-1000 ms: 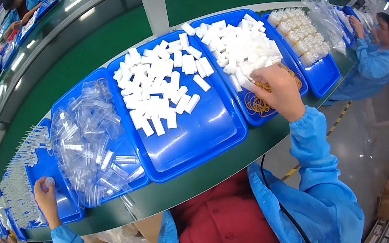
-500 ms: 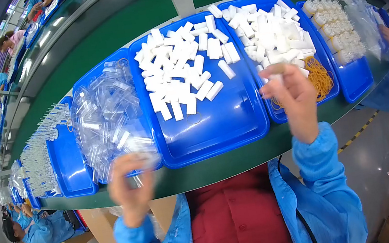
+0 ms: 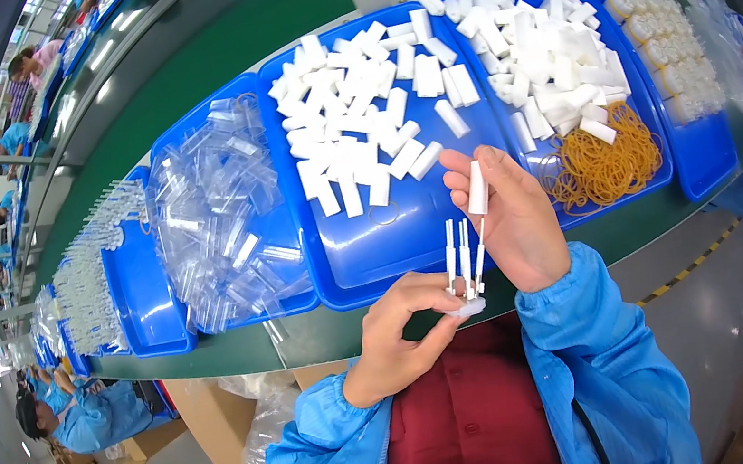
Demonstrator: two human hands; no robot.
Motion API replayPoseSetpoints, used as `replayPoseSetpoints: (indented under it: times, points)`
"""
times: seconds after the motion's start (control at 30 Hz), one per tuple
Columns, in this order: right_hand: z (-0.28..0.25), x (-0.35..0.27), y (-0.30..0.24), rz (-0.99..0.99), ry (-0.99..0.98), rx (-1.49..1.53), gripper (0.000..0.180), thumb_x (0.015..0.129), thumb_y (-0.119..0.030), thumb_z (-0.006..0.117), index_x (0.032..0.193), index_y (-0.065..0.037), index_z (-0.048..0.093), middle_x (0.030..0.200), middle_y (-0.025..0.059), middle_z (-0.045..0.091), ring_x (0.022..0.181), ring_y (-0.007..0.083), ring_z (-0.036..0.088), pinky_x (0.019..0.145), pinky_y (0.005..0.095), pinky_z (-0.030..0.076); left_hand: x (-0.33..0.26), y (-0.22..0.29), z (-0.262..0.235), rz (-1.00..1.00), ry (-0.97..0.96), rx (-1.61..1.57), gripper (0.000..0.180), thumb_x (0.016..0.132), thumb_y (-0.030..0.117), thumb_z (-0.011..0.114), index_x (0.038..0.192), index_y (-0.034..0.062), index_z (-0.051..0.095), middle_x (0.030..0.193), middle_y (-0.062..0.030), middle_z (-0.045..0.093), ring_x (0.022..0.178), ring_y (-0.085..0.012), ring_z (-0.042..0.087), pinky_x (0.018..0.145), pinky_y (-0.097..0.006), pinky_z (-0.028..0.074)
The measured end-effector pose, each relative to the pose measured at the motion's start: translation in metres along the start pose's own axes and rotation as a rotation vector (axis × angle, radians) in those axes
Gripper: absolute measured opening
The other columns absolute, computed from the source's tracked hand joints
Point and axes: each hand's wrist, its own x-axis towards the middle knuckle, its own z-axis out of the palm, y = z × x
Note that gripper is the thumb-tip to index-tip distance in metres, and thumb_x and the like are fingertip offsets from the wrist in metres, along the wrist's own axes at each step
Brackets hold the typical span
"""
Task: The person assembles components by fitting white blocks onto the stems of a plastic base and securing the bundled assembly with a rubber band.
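Left hand (image 3: 402,338) is seen at 6 o'clock of the frame, its grip closed on the base of a small white pronged piece (image 3: 463,266) with three thin upright stems. Right hand (image 3: 514,220) is held just at 2 o'clock of the left hand; its grip is pinched on a small white cap (image 3: 477,187), kept upright at the top of the right-most stem. Whether cap and stem touch cannot be told. Both hands are held above the near edge of the green surface (image 3: 267,46).

At 12 o'clock of the hands, a blue tray (image 3: 393,248) loaded with loose white caps is noted. At 1 o'clock, a second blue tray (image 3: 661,179) with more white pieces and a heap of yellow rubber bands (image 3: 606,163). At 10 o'clock, a tray of clear plastic sleeves (image 3: 216,217). Blue sleeves and a red garment are seen at the lower edge.
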Motion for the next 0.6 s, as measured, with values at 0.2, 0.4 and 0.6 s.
replayPoseSetpoints:
  times: [0.2, 0.4, 0.6]
  points:
    - [0.012, -0.001, 0.007, 0.069, 0.065, 0.038, 0.023, 0.101, -0.024, 0.058, 0.112, -0.004, 0.056, 0.118, 0.0169, 0.064, 0.107, 0.0222, 0.065, 0.094, 0.0319, 0.054, -0.006, -0.004, -0.003, -0.007, 0.054, 0.014, 0.028, 0.083, -0.010, 0.069, 0.105, 0.0022, 0.057, 0.108, -0.0193, 0.067, 0.102, -0.0254, 0.067, 0.089, -0.037, 0.054]
    - [0.015, 0.004, 0.012, 0.023, 0.087, 0.026, 0.025, 0.101, -0.023, 0.058, 0.115, -0.002, 0.055, 0.117, 0.0166, 0.063, 0.107, 0.0237, 0.065, 0.093, 0.0324, 0.054, -0.007, -0.005, 0.000, -0.035, 0.100, -0.035, 0.028, 0.083, -0.010, 0.069, 0.105, 0.0027, 0.057, 0.108, -0.0190, 0.067, 0.101, -0.0256, 0.068, 0.089, -0.037, 0.054]
    - [0.005, 0.002, 0.025, -0.081, 0.139, -0.190, 0.034, 0.103, -0.030, 0.052, 0.119, 0.000, 0.055, 0.116, 0.0112, 0.062, 0.108, 0.0169, 0.061, 0.095, 0.0307, 0.049, -0.007, -0.009, 0.004, -0.016, 0.139, -0.059, 0.022, 0.084, -0.004, 0.072, 0.103, 0.0035, 0.062, 0.109, -0.0127, 0.067, 0.096, -0.0225, 0.066, 0.078, -0.031, 0.054]
